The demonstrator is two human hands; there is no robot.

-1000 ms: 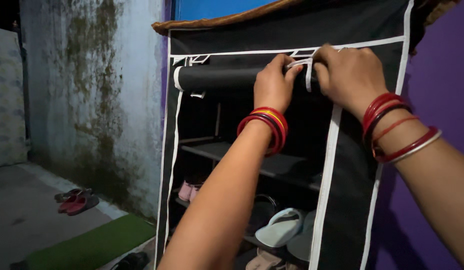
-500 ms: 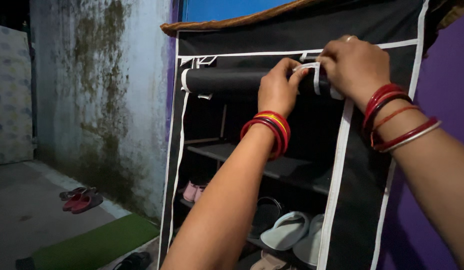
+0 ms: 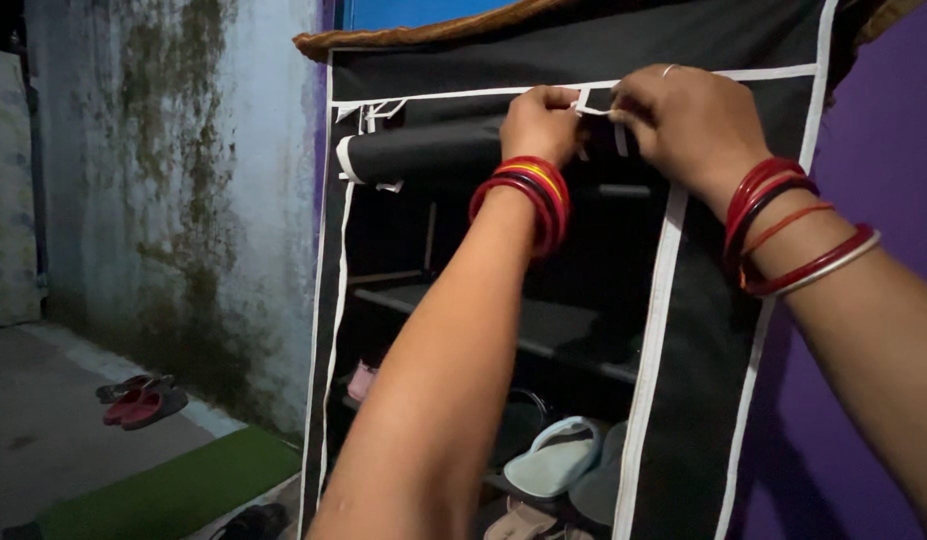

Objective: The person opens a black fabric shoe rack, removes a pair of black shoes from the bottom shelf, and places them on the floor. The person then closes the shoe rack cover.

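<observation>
A black fabric shoe cabinet (image 3: 684, 400) with white trim stands in front of me. Its front flap is rolled up into a black roll (image 3: 414, 155) near the top. My left hand (image 3: 540, 122) and my right hand (image 3: 684, 120) are both raised to the roll's right end, each pinching a thin white tie strap (image 3: 596, 108) that hangs from the top bar. Red bangles circle both wrists. Inside, shelves (image 3: 544, 325) show, with pale slippers (image 3: 549, 458) and pink shoes (image 3: 362, 382) on the lower levels.
A stained, mossy wall (image 3: 184, 200) rises at the left. Red sandals (image 3: 134, 400) lie on the concrete floor beside a green mat (image 3: 174, 490). A dark shoe (image 3: 249, 520) sits by the cabinet's foot. A purple wall (image 3: 864, 120) is at the right.
Both hands rose from the front of the roll to the top of it, drawing the white strap ends together above the roll. The view shifted slightly.
</observation>
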